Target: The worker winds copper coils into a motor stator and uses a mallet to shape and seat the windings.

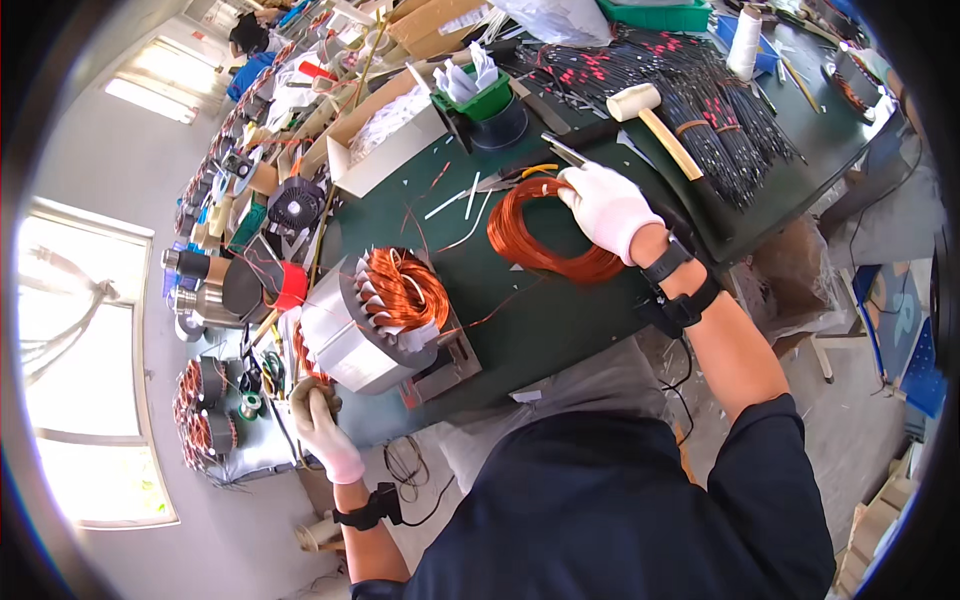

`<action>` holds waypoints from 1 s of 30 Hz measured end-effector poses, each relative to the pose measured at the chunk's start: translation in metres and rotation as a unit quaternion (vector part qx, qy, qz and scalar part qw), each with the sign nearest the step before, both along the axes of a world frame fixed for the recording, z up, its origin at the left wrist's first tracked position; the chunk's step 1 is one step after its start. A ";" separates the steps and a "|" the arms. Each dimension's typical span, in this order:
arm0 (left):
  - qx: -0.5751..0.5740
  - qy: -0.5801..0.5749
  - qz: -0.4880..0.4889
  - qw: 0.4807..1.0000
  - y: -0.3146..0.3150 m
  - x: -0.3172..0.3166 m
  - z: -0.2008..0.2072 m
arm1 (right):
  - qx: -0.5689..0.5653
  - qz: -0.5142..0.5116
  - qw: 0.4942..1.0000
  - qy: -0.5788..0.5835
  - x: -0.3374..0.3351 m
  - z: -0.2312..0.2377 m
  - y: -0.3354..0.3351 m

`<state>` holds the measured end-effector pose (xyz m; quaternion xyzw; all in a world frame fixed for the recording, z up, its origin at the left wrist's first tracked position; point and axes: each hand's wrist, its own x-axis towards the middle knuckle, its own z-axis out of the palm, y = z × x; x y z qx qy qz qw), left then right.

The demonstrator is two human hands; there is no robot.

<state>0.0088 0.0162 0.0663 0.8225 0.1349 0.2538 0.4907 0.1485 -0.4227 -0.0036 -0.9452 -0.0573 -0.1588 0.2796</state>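
My right hand, in a white glove, is closed on the upper right part of a loose ring of copper wire above the dark green tabletop. My left hand, also gloved, has its fingers curled at the near left end of a silver motor stator; what they grip is hidden. Thick copper windings bulge from the stator's right end, among white insulating strips. The stator lies on its side on a metal stand. A thin copper strand runs rightward from the stator.
A white-headed mallet lies beside bundles of black sleeving at the back right. Behind the coil stand a green bin and an open carton. Several wound stators and a steel flask are on the left.
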 end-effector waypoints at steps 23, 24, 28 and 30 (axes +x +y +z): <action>-0.396 0.201 -0.404 0.800 -0.144 -0.024 0.027 | -0.117 0.305 0.945 -0.011 -0.179 0.029 0.085; -0.395 0.198 -0.407 0.800 -0.142 -0.023 0.030 | -0.030 0.345 0.936 -0.059 -0.176 0.038 0.081; -0.296 0.221 -0.388 0.845 -0.138 -0.024 0.028 | 0.294 0.214 0.926 -0.098 -0.154 0.100 0.065; -0.264 0.224 -0.413 0.842 -0.140 -0.023 0.011 | 0.290 0.237 0.927 -0.026 -0.136 0.108 0.074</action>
